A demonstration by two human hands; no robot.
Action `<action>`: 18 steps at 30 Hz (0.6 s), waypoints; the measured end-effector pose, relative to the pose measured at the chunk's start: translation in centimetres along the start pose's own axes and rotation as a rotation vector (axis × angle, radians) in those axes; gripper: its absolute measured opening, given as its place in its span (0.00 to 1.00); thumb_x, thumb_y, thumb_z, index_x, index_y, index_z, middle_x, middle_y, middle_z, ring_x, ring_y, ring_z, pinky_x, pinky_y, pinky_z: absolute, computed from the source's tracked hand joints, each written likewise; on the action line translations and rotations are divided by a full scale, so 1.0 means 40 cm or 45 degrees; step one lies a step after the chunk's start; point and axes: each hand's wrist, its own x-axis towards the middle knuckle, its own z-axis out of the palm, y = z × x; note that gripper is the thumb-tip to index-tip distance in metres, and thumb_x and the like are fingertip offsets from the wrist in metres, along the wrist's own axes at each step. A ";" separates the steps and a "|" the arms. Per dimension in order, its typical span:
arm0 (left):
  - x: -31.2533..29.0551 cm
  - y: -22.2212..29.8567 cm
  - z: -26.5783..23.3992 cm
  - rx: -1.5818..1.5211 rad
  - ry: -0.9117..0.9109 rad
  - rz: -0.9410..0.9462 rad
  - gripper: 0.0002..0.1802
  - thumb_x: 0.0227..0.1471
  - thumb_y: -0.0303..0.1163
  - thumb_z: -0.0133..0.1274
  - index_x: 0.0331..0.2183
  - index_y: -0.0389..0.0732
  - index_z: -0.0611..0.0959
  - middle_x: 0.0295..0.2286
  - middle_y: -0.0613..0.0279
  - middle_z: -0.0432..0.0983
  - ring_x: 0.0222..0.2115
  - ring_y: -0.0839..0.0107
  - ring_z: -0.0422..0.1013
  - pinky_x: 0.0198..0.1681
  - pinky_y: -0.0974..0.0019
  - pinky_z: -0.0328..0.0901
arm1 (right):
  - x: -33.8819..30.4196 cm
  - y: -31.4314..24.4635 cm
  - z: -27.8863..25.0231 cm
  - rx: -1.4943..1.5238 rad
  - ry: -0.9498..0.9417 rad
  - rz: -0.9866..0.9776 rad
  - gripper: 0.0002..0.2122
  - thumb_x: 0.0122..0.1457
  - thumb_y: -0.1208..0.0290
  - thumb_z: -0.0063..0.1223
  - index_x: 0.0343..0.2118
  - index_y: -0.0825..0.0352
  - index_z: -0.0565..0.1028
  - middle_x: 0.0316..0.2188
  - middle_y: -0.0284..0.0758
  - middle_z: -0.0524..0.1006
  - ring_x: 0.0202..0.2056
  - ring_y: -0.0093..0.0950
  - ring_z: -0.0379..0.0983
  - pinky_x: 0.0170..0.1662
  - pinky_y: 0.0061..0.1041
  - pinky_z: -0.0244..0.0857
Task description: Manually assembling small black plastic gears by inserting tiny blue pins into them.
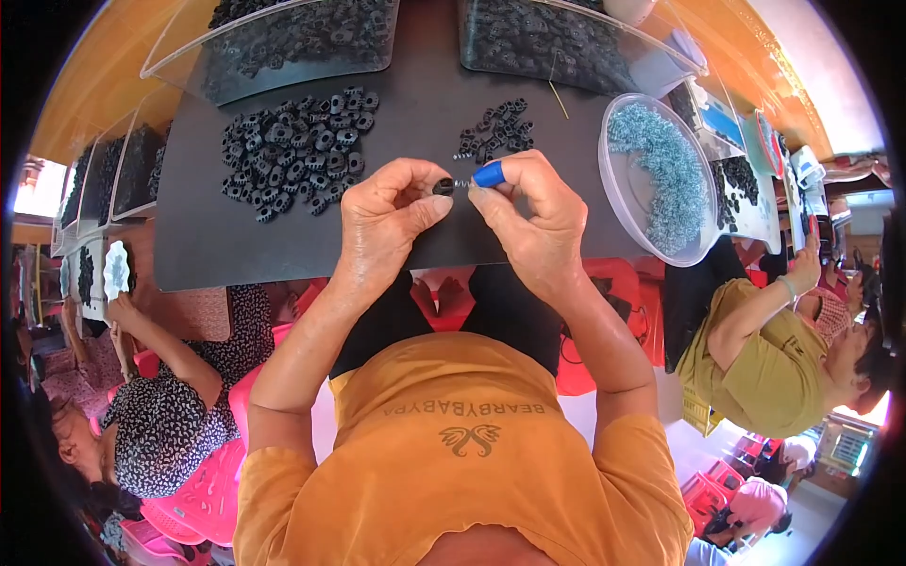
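Over the front part of the dark table (283, 259), my two hands meet with their fingertips close together. My left hand (382, 215) pinches a small black plastic part (443, 187) between thumb and forefinger. Thumb and forefinger of my right hand (543, 215) grip a thin metal coil spring (462, 184), whose near end is at the black part; whether it sits inside cannot be made out. A blue cover (489, 174) wraps the right forefinger. Just beyond the hands lies a small heap of black pieces (495, 130), with another spring (462, 157) at its edge.
A larger pile of black parts with holes (293, 151) spreads at left. Clear bins (300, 42) (547, 42) of black parts line the back. On the right stands a round tub (630, 203) of springs (661, 170). People sit at left (165, 429) and right (769, 358).
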 end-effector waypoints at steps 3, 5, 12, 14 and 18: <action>-0.001 -0.007 -0.003 0.203 -0.006 0.092 0.09 0.44 0.17 0.58 0.32 0.34 0.80 0.24 0.70 0.71 0.25 0.82 0.67 0.31 0.79 0.64 | 0.005 0.010 -0.002 -0.093 -0.022 -0.153 0.09 0.43 0.86 0.56 0.28 0.69 0.71 0.23 0.37 0.71 0.24 0.32 0.67 0.27 0.27 0.62; -0.003 -0.005 -0.003 0.351 -0.007 0.196 0.10 0.41 0.17 0.58 0.31 0.35 0.81 0.25 0.68 0.71 0.26 0.80 0.68 0.30 0.77 0.64 | 0.000 0.017 0.002 -0.116 -0.028 -0.180 0.09 0.42 0.86 0.56 0.28 0.69 0.71 0.22 0.37 0.70 0.24 0.34 0.66 0.27 0.29 0.61; 0.004 0.003 -0.001 0.729 -0.040 0.648 0.13 0.36 0.15 0.58 0.30 0.36 0.81 0.23 0.61 0.73 0.26 0.70 0.71 0.29 0.71 0.65 | -0.004 0.014 0.002 -0.229 -0.114 -0.270 0.08 0.43 0.85 0.56 0.26 0.69 0.71 0.22 0.38 0.70 0.24 0.36 0.66 0.27 0.31 0.61; 0.003 0.001 -0.007 0.665 -0.076 0.658 0.13 0.35 0.15 0.58 0.30 0.36 0.82 0.23 0.61 0.74 0.26 0.68 0.72 0.29 0.69 0.65 | -0.006 -0.001 -0.004 -0.174 -0.157 -0.095 0.07 0.44 0.84 0.57 0.26 0.69 0.71 0.22 0.38 0.70 0.24 0.34 0.66 0.27 0.30 0.61; -0.013 0.017 -0.004 0.477 -0.136 0.476 0.11 0.37 0.17 0.60 0.29 0.35 0.83 0.25 0.60 0.75 0.27 0.68 0.72 0.30 0.70 0.65 | -0.004 0.000 -0.028 0.329 -0.315 0.563 0.06 0.48 0.79 0.60 0.28 0.70 0.73 0.22 0.31 0.73 0.22 0.18 0.67 0.25 0.20 0.61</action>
